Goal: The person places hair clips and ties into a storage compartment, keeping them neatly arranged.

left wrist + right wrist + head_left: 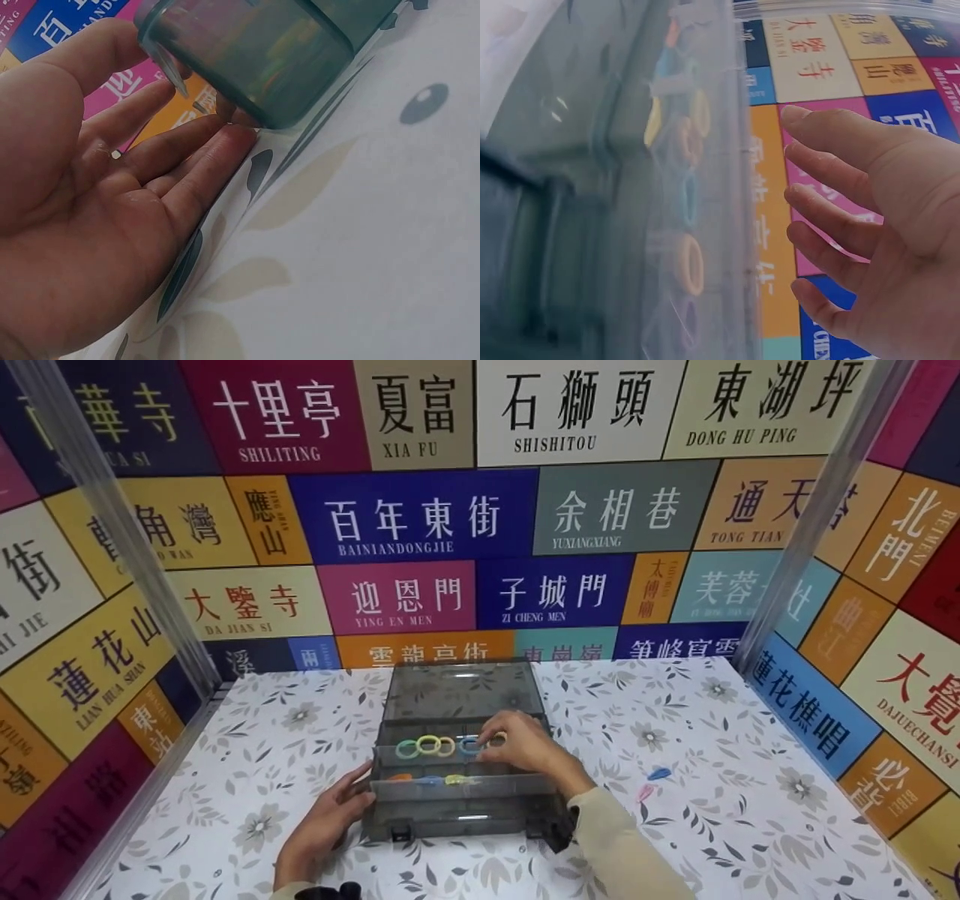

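A dark see-through plastic box (450, 816) stands open, its lid (461, 690) tipped back. My left hand (330, 814) touches the box's left side; the left wrist view shows its thumb and long, fairly straight fingers at the box's corner (277, 109). Over the right-hand compartments, my right hand (517, 739) reaches in with its fingers pointing down. Seen from the right wrist, this hand (885, 195) has loosely bent, spread fingers and nothing in them. Small coloured rings, a yellow ring (418, 745) and a blue ring (463, 746) among them, lie by its fingertips.
An orange piece (397, 778) and a yellow piece (455, 780) lie in the box's nearer row. On the floral tablecloth (270, 720), right of the box, are a small blue piece (659, 773) and a pink piece (644, 792). A wall with printed signs (412, 517) stands behind.
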Demonstrator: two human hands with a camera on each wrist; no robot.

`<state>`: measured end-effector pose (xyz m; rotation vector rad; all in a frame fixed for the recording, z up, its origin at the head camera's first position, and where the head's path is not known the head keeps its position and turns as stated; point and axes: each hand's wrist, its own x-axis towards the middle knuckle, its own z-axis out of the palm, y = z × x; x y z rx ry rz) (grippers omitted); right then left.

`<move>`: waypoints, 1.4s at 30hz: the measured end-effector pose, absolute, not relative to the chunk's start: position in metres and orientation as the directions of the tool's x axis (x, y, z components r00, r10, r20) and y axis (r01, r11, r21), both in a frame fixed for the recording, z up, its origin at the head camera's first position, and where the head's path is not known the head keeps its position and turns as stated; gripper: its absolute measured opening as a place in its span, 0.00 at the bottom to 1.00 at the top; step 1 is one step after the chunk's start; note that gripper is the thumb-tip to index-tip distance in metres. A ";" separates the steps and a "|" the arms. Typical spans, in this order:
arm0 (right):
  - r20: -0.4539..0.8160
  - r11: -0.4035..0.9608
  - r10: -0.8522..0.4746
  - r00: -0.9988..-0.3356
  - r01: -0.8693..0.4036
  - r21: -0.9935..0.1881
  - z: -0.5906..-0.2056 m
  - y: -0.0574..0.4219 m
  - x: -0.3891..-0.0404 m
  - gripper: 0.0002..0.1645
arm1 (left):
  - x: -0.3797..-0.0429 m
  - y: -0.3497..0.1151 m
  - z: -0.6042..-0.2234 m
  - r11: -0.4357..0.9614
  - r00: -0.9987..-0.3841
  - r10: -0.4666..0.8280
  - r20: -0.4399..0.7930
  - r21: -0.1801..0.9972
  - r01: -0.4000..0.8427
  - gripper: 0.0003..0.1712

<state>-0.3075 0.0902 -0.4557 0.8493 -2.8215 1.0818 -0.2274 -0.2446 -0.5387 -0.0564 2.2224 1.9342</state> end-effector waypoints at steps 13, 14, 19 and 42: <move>0.169 0.603 -0.408 -0.897 -0.404 -0.688 -0.450 0.167 -0.296 0.12 | -0.231 -0.241 -0.540 0.146 -0.978 0.061 -0.201 0.971 -0.190 0.37; 0.162 0.609 -0.396 -0.904 -0.391 -0.690 -0.449 0.172 -0.295 0.13 | -0.231 -0.242 -0.539 0.146 -0.977 0.065 -0.201 0.971 -0.190 0.37; 0.147 0.631 -0.339 -0.929 -0.340 -0.697 -0.451 0.203 -0.291 0.15 | -0.230 -0.243 -0.539 0.147 -0.977 0.073 -0.199 0.971 -0.187 0.38; 0.078 0.683 -0.218 -0.973 -0.209 -0.700 -0.490 0.312 -0.287 0.22 | -0.229 -0.244 -0.539 0.120 -0.977 0.072 -0.199 0.974 -0.190 0.37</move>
